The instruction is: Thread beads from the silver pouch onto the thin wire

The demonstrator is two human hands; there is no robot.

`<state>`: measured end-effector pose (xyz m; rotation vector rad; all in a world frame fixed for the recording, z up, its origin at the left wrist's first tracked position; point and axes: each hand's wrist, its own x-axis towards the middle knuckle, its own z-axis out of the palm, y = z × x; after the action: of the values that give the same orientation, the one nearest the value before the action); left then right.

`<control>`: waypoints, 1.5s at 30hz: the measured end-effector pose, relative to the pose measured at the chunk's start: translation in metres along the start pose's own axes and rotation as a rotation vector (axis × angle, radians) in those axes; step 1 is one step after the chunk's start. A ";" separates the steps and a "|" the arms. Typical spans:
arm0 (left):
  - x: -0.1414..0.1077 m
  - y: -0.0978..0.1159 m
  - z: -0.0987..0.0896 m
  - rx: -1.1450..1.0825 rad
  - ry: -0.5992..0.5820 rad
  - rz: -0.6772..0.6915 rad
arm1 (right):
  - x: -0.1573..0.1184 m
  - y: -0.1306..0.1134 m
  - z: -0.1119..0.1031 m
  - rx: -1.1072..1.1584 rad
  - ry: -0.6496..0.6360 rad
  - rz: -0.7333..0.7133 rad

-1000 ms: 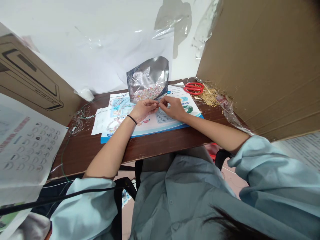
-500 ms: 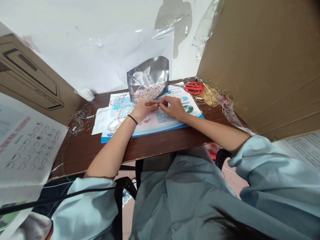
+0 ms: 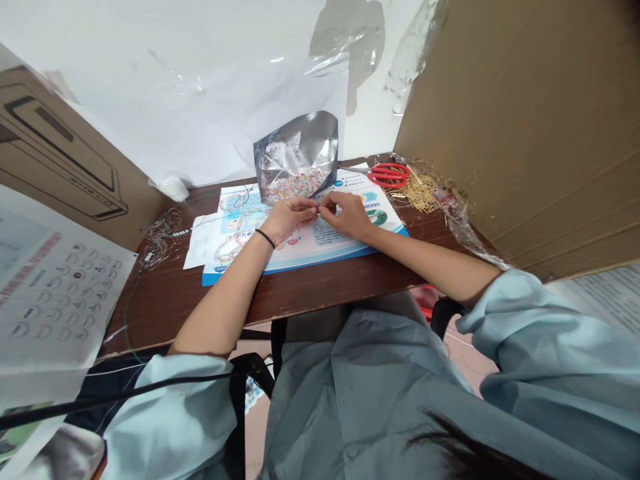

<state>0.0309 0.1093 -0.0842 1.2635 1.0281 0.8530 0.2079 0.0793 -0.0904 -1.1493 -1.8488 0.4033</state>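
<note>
So, left hand [image 3: 289, 222]: curled inward, thumb and fingertips pinched together, almost meeting the right hand's fingertips
Right hand [image 3: 349, 215]: also pinching, fingers closed toward the left hand; whatever sits between the two is too small to tell
Wire [image 3: 225, 219]: very thin, running from beyond the left hand across the papers toward the pinch; its last stretch is lost behind the left hand
Wire handling (judged): light, limp, likely to kink; best held close to its tip
Beads [image 3: 295, 185]: small, mostly pink and white, heaped in the pouch just beyond the hands
Bead handling (judged): light, slippery, easily scattered; best pinched singly
Pouch [image 3: 320, 137]: silver foil, standing open just beyond the hands; judged soft, best steadied by its lower edge
Left of left hand: wire tangle [image 3: 159, 243] with a few strung beads, on the table [image 3: 320, 283]
Under the hands: booklet [image 3: 325, 250]
Right of right hand: scissors [image 3: 389, 175] with red handles, loose gold pins [image 3: 419, 193]
Beyond right hand: cardboard panel [image 3: 500, 120]
</note>
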 end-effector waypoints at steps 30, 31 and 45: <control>-0.003 0.005 0.007 -0.007 0.005 -0.023 | 0.000 0.017 0.004 -0.156 0.027 -0.136; -0.004 0.005 0.007 0.001 0.011 -0.024 | 0.000 0.017 0.004 -0.158 0.026 -0.135; -0.014 0.021 0.014 0.483 0.079 0.161 | 0.002 0.015 0.002 -0.103 -0.021 -0.105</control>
<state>0.0405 0.0940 -0.0612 1.7491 1.2547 0.8063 0.2141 0.0895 -0.1001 -1.1149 -1.9581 0.2639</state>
